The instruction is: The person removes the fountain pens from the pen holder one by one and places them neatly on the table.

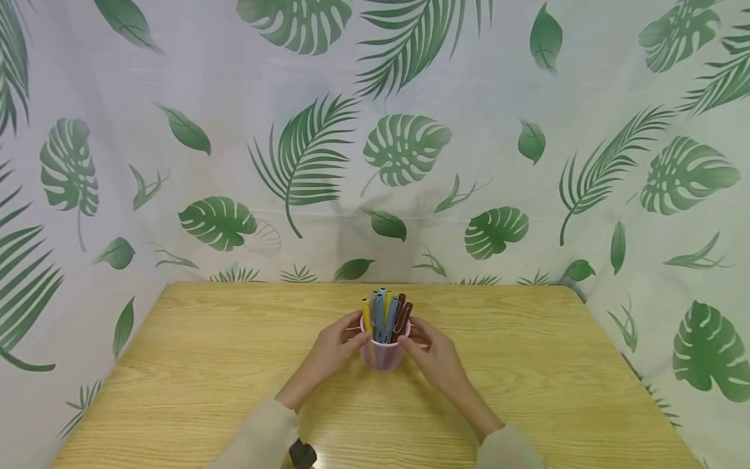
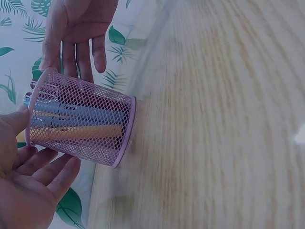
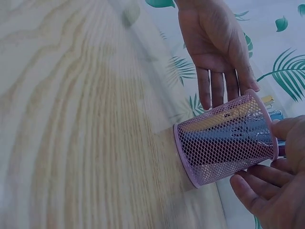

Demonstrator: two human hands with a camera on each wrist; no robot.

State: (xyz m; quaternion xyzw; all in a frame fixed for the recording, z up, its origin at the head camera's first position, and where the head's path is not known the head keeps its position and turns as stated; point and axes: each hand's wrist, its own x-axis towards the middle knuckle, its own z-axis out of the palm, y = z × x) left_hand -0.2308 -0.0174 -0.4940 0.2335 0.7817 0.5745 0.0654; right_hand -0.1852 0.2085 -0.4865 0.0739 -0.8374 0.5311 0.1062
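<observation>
A pink wire-mesh pen holder [image 1: 382,359] stands upright on the wooden table, with its base at the tabletop in both wrist views. Several pens [image 1: 381,316] fill it: yellow, grey-blue and dark red ones, some with clips. My left hand [image 1: 335,345] holds its left side, the thumb at the rim and the fingers along the mesh. On the opposite side, my right hand [image 1: 436,358] grips it likewise. The left wrist view shows the left thumb on the rim of the holder [image 2: 81,119]. In the right wrist view, the right fingers [image 3: 262,186] lie against the mesh.
The wood-grain table [image 1: 234,339] extends to both sides of the holder. Behind it hangs a white cloth [image 1: 328,254] printed with green leaves, which also lines the left and right sides. A small black object [image 1: 303,454] shows by the left sleeve.
</observation>
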